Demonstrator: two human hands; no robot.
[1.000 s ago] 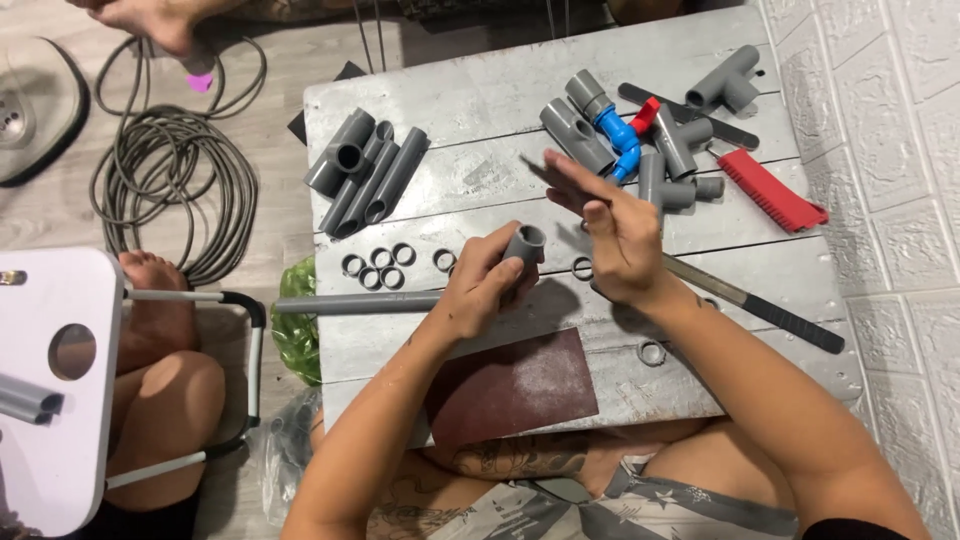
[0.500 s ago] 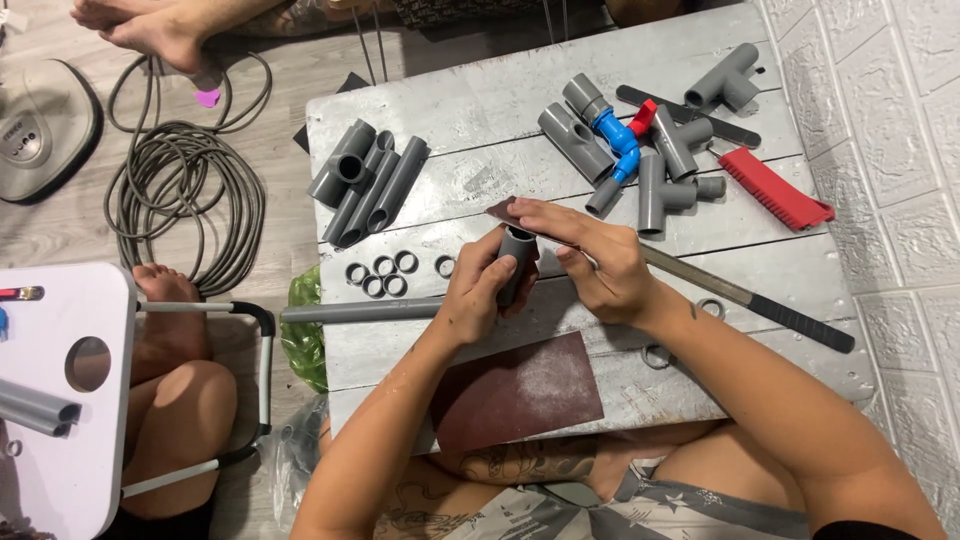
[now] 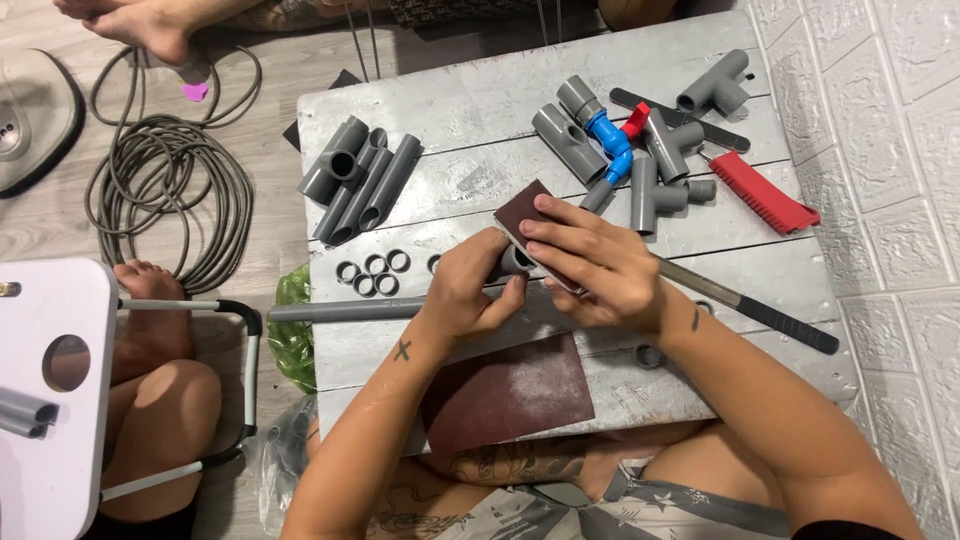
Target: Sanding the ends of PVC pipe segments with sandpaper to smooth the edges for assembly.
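Left hand point(image 3: 468, 292) closed around the end of a long grey pipe point(image 3: 340, 311), near centre of the grey plank surface point(image 3: 480, 100); the pipe runs out toward 9 o'clock past the surface edge. Right hand point(image 3: 590, 262) closed on a flat file wrapped in dark sandpaper point(image 3: 522, 215), pressed against the pipe end just beside the left fingers; the file's black handle point(image 3: 790, 322) trails toward 4 o'clock. Sandpaper sheet point(image 3: 505, 392) lies at 6 o'clock of the hands. Small grey rings point(image 3: 372, 275) at 9 o'clock. Short pipe pieces point(image 3: 360, 180) at 10 o'clock. Grey fittings with blue valve point(image 3: 608, 140) at 1 o'clock; red tool point(image 3: 762, 192) at 2 o'clock.
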